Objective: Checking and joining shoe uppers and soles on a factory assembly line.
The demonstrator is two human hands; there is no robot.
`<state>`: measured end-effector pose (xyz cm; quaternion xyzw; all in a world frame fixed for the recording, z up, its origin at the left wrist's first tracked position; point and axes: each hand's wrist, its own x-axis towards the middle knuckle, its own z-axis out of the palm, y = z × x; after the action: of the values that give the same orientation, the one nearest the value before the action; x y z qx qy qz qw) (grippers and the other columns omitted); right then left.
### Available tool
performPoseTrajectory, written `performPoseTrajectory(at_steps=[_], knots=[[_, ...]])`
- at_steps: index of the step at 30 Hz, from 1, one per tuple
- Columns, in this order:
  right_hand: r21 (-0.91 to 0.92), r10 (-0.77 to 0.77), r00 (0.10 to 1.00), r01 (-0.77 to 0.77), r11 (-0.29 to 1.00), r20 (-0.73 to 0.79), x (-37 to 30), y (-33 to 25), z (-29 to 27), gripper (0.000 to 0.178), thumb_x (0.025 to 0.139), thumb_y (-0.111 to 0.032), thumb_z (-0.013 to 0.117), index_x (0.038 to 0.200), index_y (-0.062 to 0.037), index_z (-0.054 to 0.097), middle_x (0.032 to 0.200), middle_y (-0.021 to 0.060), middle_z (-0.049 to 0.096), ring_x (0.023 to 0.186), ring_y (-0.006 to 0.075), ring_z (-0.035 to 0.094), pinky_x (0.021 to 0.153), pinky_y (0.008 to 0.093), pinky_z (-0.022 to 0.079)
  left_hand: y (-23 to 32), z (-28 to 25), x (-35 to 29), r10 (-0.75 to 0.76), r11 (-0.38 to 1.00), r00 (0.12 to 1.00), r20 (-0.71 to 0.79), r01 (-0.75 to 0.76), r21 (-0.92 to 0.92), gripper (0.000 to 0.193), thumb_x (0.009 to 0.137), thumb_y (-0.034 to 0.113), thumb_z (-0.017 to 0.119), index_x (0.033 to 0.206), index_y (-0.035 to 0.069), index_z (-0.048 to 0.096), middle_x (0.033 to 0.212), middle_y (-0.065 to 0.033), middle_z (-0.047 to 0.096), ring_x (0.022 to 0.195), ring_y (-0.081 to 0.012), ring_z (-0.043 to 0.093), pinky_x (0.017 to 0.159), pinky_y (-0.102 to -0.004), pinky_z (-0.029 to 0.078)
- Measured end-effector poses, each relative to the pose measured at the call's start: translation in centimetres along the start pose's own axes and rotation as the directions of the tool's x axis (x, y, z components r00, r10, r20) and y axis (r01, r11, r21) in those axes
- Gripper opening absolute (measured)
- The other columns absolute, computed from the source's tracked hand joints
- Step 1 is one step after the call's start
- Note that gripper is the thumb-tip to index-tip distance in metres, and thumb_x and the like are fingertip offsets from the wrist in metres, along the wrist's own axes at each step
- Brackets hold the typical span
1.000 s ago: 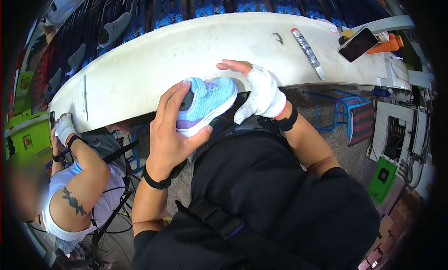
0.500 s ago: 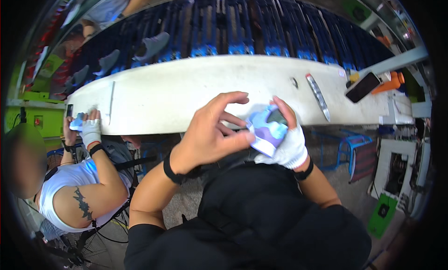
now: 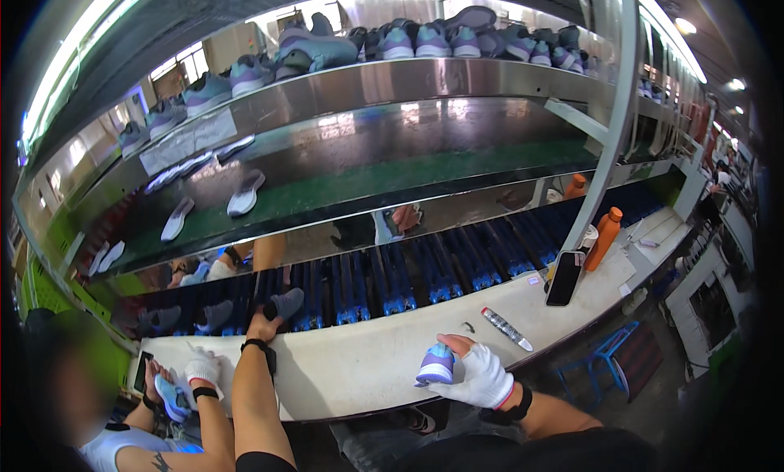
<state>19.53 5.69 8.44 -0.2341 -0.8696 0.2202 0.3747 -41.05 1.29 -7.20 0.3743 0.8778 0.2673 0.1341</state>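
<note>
My right hand [image 3: 482, 378], in a white glove that leaves the thumb and fingertips bare, holds a small purple and light-blue sneaker [image 3: 437, 364] with a white sole over the near edge of the white worktable [image 3: 343, 374]. Its heel side faces me. My bare left hand [image 3: 263, 327] reaches across the table to the blue roller conveyor [image 3: 367, 288]. There its fingers close round the near end of a dark grey shoe [image 3: 286, 303], partly hiding it.
More grey shoes [image 3: 214, 317] lie on the conveyor at left. A marker-like tube [image 3: 506, 329], phone [image 3: 563, 280] and orange bottle [image 3: 603, 239] are at right. Above, soles [image 3: 245, 193] lie on a green belt and sneakers [image 3: 433, 41] line a shelf. A co-worker [image 3: 175, 398] handles a blue shoe at left.
The view has tilted up to show the shelves. My left hand has gone from beside the sneaker to the grey shoe on the conveyor. My right hand keeps hold of the sneaker.
</note>
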Motion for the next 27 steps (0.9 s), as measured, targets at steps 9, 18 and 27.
performPoseTrajectory(at_steps=[9,18,27], knots=[[-0.307,-0.861,0.396,0.816,0.489,-0.319,27.7,-3.7,-12.1,0.066,0.088,-0.019,0.091,0.145,-0.0217,0.057,0.156,0.0205,0.060,0.129,0.0357,0.071,0.113,0.0488,0.053,-2.4,-2.0,0.1,-0.013,0.993,0.985,-0.174,-0.007,-0.116,0.054,0.087,0.018,0.085,0.134,0.000,0.068,0.123,-0.0234,0.077,0.115,-0.0377,0.075,0.103,-0.0437,0.056],[-0.509,-0.431,0.883,0.289,0.811,-0.187,38.8,-6.3,-14.4,0.034,0.095,-0.041,0.080,0.116,-0.0144,0.081,0.115,0.0183,0.079,0.114,0.0383,0.072,0.100,0.0503,0.059,-0.6,-2.2,-1.5,-0.024,0.993,0.997,-0.079,0.015,-0.113,0.060,0.078,0.022,0.093,0.126,0.000,0.064,0.118,-0.0194,0.072,0.109,-0.0350,0.070,0.102,-0.0428,0.055],[-0.549,-0.096,0.977,0.187,0.814,0.191,34.9,-0.5,1.9,0.075,0.107,-0.063,0.050,0.147,-0.0014,0.066,0.157,0.0221,0.062,0.150,0.0389,0.053,0.125,0.0525,0.040,2.3,-1.7,-0.5,-0.024,0.998,0.990,0.138,0.015,0.062,0.075,0.081,0.021,0.091,0.145,0.000,0.059,0.134,-0.0242,0.073,0.126,-0.0369,0.070,0.111,-0.0424,0.052]])
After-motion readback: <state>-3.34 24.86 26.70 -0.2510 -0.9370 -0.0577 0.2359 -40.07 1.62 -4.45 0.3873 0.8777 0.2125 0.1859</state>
